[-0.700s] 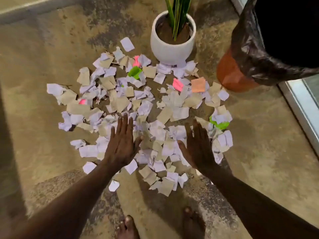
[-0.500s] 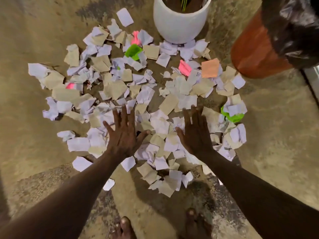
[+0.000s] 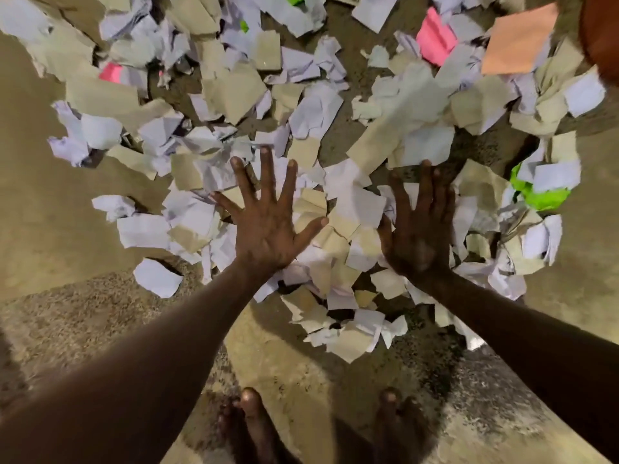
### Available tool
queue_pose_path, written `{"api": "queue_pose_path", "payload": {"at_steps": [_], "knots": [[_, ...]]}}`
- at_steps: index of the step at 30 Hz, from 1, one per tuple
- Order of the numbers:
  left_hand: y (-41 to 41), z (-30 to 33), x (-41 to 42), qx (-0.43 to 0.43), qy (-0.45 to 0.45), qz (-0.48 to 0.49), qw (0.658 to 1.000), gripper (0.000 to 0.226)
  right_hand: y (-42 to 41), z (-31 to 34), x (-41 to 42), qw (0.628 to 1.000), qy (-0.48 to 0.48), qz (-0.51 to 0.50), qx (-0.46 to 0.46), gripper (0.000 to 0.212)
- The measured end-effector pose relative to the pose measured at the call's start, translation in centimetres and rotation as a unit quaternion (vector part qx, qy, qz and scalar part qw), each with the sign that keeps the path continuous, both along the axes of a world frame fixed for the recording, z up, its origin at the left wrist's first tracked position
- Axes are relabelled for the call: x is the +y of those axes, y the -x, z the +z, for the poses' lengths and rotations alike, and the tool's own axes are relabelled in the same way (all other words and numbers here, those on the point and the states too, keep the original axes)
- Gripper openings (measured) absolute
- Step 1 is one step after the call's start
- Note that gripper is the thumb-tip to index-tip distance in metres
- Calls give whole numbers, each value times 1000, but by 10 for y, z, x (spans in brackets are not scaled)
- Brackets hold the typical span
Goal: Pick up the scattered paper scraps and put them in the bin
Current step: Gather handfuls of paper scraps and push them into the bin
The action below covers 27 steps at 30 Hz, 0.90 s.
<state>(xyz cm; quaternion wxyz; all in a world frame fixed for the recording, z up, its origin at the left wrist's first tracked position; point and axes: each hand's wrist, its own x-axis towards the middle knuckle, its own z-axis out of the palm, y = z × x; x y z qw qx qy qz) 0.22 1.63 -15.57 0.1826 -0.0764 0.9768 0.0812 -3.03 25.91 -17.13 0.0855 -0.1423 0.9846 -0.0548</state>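
Bare brown floor [image 3: 50, 209] is showing on the far left, with only a few white bits lying on it. Next to that, the paper scraps [image 3: 234, 95] are lying in a big messy pile on the floor, mostly white and tan pieces, many of them crumpled. A small pink scrap [image 3: 112, 72] is peeking out near the top left of the pile.

The left hand [image 3: 268, 226] is reaching out over the middle of the pile, palm down. Its fingers are spread wide apart and it is not holding any paper. Whether it is touching the scraps under it is hard to tell.

Just beside it, the right hand [image 3: 420, 232] is lying palm down on the scraps too. Its fingers are stretched out flat and closer together, and it is not pinching anything.

Farther right, a bright pink scrap [image 3: 437, 36] and an orange scrap [image 3: 517, 40] are sitting near the top, and a green scrap [image 3: 539, 197] is lying by the right hand. The orange side of the bin [image 3: 603, 31] is showing at the top right corner, with scraps right next to it.

At the bottom, two bare feet [image 3: 254, 426] are standing on the floor.
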Motion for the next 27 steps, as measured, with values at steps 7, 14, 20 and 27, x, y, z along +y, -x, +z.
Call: {"api": "queue_pose_path", "payload": {"at_steps": [7,14,20,27], "knots": [[0,-9,0,39,9,-2,999,100,3,-6,0,1000,-2,-3,26,61],[-7,-18,-1,104,25,-16,994,99,1,-13,3,999,12,6,44,60],[-11,-19,-2,121,-2,-19,993,97,-2,-11,4,999,12,3,45,61],[12,29,-7,-17,44,-96,994,90,14,41,3,999,35,-2,-37,68]]}}
